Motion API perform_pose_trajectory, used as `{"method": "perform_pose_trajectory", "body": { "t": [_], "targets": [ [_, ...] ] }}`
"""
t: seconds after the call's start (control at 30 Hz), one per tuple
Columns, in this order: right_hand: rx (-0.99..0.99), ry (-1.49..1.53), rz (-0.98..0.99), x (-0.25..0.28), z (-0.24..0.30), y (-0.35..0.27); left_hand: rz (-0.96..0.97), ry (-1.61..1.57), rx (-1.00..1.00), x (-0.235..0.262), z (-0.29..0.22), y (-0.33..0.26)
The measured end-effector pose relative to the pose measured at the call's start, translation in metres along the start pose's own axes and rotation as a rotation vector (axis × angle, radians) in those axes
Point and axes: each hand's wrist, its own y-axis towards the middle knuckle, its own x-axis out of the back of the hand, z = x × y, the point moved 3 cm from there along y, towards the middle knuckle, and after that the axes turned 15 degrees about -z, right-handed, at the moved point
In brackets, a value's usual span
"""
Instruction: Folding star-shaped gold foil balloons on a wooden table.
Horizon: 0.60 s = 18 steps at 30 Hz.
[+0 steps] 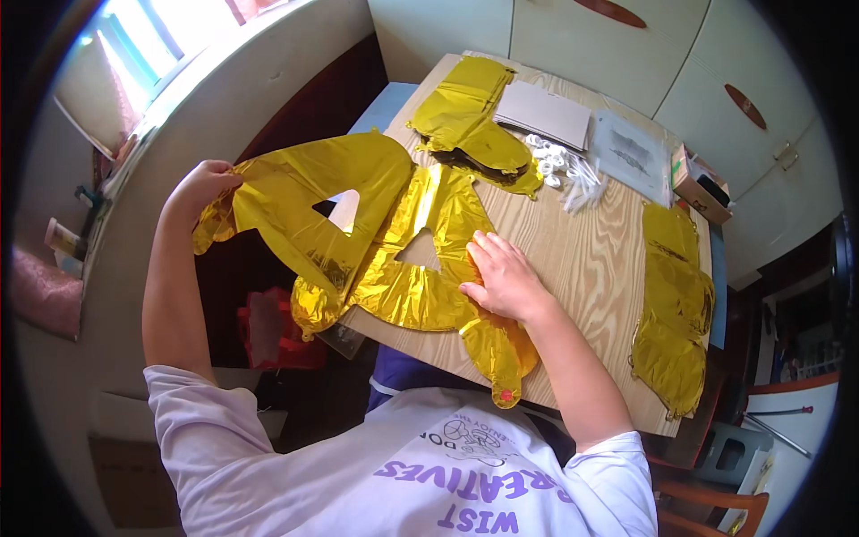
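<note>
My left hand [208, 188] grips the left end of a flat gold foil balloon [284, 183] shaped like a letter with a triangular hole, lifted past the table's left edge. Beside it, a second gold foil letter shape [403, 291] with a similar hole lies on the wooden table [586, 259]. I cannot tell whether the two are joined. My right hand [508, 276] rests on the right leg of that lying shape, fingers stretched out and pressing it to the table. The leg's lower end, bearing a small red spot, reaches the near edge.
More flat gold foil balloons lie at the far left [465, 98] and right edge [673, 309]. At the back are grey-white sheets [542, 114], small white rings [548, 159], clear plastic pieces [583, 186], a clear bag [632, 154] and a cardboard box [700, 188]. A red bag [277, 329] sits below, left.
</note>
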Motion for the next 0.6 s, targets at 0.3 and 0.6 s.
{"method": "perform_pose_trajectory", "body": {
  "t": [0.3,0.6],
  "targets": [
    [0.039,-0.001,-0.038,0.003,0.001,-0.001,0.009,-0.453,0.066,0.013,0.095,-0.040],
    [0.033,0.004,-0.024,0.002,0.000,-0.002,-0.067,-0.369,0.044,-0.003,0.122,-0.087]
  ]
}}
